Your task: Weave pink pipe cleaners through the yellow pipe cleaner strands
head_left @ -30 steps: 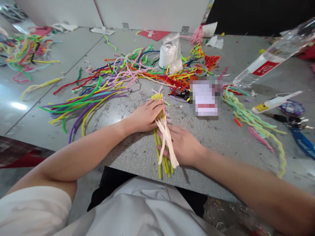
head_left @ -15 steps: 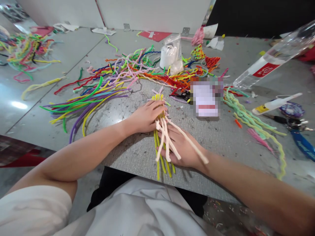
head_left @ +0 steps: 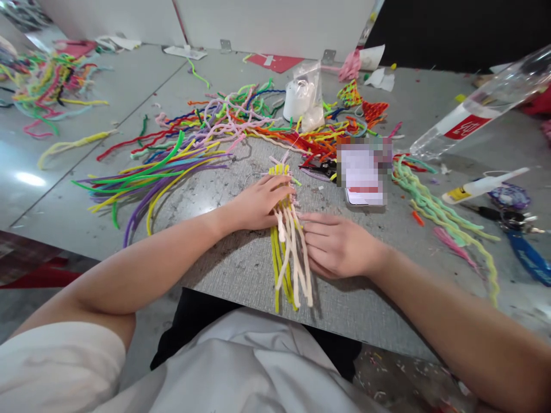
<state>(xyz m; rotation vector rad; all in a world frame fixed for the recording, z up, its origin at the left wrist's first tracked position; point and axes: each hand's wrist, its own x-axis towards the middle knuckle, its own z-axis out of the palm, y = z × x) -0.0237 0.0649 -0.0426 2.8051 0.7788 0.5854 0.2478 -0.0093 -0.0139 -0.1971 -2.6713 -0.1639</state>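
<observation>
A woven piece of yellow and cream pipe cleaners (head_left: 289,252) lies on a grey mat (head_left: 241,269) in front of me, its loose ends pointing toward the near edge. My left hand (head_left: 258,202) lies flat on the upper, woven part, fingers stretched out and pressing it down. My right hand (head_left: 338,245) rests on the mat just right of the loose cream strands, fingers extended and touching them from the side, nothing gripped.
A big tangle of coloured pipe cleaners (head_left: 206,137) spreads behind the mat. A phone (head_left: 364,175), a white roll in a plastic bag (head_left: 301,100), a clear bottle (head_left: 477,106), a glue tube (head_left: 484,184), keys (head_left: 512,218) and wavy green strands (head_left: 439,209) lie to the right.
My right hand slid out from under the cream strands and moved to their right side. The strands that lay over it now lie straight on the mat. The left hand stayed put.
</observation>
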